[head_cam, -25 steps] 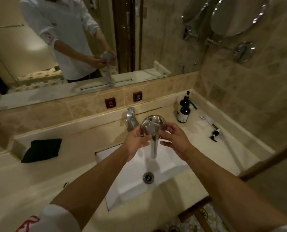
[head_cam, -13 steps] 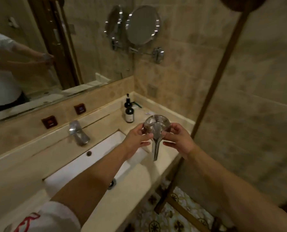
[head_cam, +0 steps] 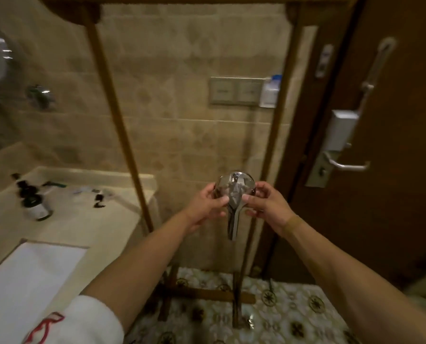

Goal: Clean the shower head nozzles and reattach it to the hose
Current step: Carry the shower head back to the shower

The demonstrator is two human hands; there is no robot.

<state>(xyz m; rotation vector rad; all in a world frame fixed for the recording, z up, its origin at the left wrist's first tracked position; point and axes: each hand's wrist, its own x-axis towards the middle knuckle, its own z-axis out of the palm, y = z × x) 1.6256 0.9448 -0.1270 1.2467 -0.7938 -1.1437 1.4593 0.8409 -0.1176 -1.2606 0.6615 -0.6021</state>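
Shower head (head_cam: 234, 192) held up in mid-air, handle hanging down, away from the counter (head_cam: 88, 219). Left hand (head_cam: 207, 204) and right hand (head_cam: 264, 203) each pinch the round head's rim from either side. No hose in view, so reattaching looks still to do; nozzle cleanliness can't be told. Sink (head_cam: 28, 274) at lower left, tiled wall (head_cam: 182, 135) ahead, wooden door (head_cam: 393, 170) at right.

A shower head (head_cam: 234, 188) is held up at centre between two hands, the left hand (head_cam: 205, 207) on its left side and the right hand (head_cam: 266, 207) on its right, handle pointing down. Behind it stands a tiled wall (head_cam: 172, 135). A tabletop (head_cam: 83, 214) lies to the left, with bottles (head_cam: 32, 199) on it and a sink (head_cam: 31, 276) set into it. A door (head_cam: 390, 194) stands to the right.
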